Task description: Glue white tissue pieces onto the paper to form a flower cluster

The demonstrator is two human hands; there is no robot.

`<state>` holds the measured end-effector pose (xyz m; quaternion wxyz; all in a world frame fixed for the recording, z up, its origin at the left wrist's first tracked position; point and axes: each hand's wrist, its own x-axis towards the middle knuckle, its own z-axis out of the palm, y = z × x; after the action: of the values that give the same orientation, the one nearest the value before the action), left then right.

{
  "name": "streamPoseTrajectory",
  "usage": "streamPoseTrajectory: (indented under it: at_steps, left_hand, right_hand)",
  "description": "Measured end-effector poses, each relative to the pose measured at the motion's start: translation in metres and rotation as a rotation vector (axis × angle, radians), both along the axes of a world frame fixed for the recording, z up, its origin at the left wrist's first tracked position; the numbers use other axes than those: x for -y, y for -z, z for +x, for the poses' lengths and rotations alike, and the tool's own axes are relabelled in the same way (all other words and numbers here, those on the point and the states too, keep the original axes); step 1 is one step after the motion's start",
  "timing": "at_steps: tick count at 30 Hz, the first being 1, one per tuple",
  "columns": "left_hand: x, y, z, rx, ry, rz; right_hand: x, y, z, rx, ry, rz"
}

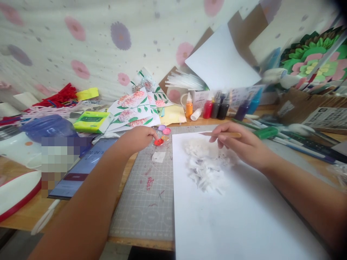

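My left hand point(139, 139) reaches to the small paint wells, its fingers curled together and the fingertips at the rim beside the red paint point(158, 142). What those fingers grip, if anything, is hidden. Pink paint point(166, 131) and purple paint point(162, 127) lie just behind the red. In my right hand point(238, 142) a thin wooden stick point(229, 134) is pinched, pointing left above the paper; its far tip is too blurred to identify. Below it, a cluster of crumpled white tissue petals point(207, 173) sits on the white sheet of paper point(217, 224).
A grey cutting mat point(141, 202) lies under the sheet. At left are a phone point(89, 162) and a tissue pack point(93, 121). Paint bottles point(208, 109) and flower pictures point(132, 108) stand at the back. Brushes and pens point(300, 144) lie at right, before a cardboard box point(306, 108).
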<state>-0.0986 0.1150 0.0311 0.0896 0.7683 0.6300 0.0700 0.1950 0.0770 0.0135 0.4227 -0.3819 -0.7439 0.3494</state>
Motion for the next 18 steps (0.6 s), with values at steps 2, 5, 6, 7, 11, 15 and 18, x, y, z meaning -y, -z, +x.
streamPoseTrajectory:
  at_steps: [2, 5, 6, 7, 11, 15, 18]
  left_hand:
    - [0.002, -0.001, 0.004, 0.040, -0.023, 0.106]
    - [0.010, -0.005, 0.016, 0.152, 0.005, 0.330]
    - [0.015, -0.006, 0.022, 0.209, 0.049, 0.405]
    - [0.021, -0.007, 0.029, 0.275, 0.126, 0.459]
    - [0.053, -0.007, 0.062, 0.393, 0.689, 0.456]
    - [0.071, 0.001, 0.083, 0.262, 0.895, 0.372]
    - [0.066, 0.007, 0.082, 0.250, 0.737, 0.332]
  right_hand:
    - [0.000, 0.000, 0.001, -0.019, -0.004, 0.009]
    - [-0.003, -0.001, 0.000, -0.169, 0.016, 0.058]
    - [-0.003, -0.001, -0.001, -0.229, 0.026, 0.086]
    - [-0.004, -0.002, -0.003, -0.272, 0.034, 0.119]
    - [-0.004, -0.003, -0.014, -0.027, 0.144, 0.266]
    - [-0.003, -0.004, -0.017, 0.473, 0.189, 0.285]
    - [-0.005, -0.005, -0.009, 0.540, 0.146, 0.292]
